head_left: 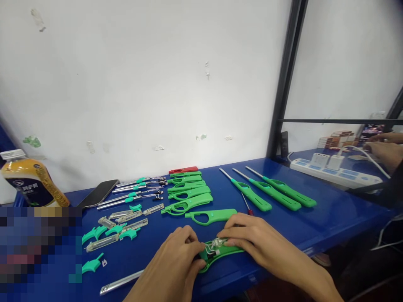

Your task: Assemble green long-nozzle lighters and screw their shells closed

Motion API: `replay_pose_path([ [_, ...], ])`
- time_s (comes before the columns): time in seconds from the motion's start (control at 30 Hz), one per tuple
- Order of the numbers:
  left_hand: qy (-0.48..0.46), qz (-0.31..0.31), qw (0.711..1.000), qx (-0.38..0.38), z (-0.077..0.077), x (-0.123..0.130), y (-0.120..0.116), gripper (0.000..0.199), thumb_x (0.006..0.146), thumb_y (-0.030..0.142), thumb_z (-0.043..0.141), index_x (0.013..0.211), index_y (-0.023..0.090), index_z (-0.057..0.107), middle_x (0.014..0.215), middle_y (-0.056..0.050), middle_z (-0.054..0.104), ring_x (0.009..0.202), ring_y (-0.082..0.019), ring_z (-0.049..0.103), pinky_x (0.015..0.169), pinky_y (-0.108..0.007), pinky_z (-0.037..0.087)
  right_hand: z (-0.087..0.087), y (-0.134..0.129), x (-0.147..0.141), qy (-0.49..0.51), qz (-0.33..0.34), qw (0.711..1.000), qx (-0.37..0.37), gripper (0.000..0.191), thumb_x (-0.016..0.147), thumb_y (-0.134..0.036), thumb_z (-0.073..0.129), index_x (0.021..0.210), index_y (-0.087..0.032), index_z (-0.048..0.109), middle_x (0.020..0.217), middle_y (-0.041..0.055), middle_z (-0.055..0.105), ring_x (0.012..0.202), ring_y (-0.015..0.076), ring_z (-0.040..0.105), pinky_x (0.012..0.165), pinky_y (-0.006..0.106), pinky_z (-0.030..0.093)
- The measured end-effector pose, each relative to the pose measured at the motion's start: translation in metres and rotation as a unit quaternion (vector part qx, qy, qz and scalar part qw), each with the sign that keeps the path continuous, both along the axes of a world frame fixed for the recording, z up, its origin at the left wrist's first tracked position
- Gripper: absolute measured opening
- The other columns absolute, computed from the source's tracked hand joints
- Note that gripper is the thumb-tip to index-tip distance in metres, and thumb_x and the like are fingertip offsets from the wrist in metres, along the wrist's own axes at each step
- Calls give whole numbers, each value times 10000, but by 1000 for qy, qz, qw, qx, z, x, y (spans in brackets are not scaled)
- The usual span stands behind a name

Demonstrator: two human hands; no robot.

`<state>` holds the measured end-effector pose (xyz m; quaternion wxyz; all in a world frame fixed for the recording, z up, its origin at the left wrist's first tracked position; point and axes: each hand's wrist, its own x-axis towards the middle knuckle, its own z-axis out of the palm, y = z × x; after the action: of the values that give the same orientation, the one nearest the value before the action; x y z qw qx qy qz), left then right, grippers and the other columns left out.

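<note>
An opened gas lighter lies low in front of me, its green half shell holding wires, a black part and a clear fuel tank. My left hand is closed on the front of this lighter, thumb and fingers by the teal trigger; a metal tube sticks out to the left behind the wrist. With its fingers closed at the tank's end and the shell, my right hand grips the rear part. Just beyond lies a loose green shell half. The right palm's contact is hidden.
Green shells and a red shell form a row behind. Left are metal tubes, clear tanks, teal triggers, a phone and a bottle. Right are assembled lighters, a screwdriver and a power strip.
</note>
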<state>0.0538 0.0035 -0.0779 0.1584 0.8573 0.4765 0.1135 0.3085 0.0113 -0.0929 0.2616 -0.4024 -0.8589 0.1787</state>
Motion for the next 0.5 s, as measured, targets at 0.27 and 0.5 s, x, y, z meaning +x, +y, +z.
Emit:
replay_pose_path([
  [0.27,18,0,1000,13,1,0,0,307,978,76,550,1029,250,798,1125,-43,674,1000,-223,666,888,-338,470,2,-5,-2,-19,-8,999,25,339,1116,-235,528,1334,-380,744,1168,13,727,1033,196,708,835,283,492],
  [0.5,16,-6,1000,18,2,1,0,313,969,57,539,1007,245,787,1121,-50,666,1043,-237,659,920,-341,479,-6,-5,-3,10,-5,1000,28,360,1107,-212,521,1315,-381,761,1146,34,714,1007,194,704,825,290,503],
])
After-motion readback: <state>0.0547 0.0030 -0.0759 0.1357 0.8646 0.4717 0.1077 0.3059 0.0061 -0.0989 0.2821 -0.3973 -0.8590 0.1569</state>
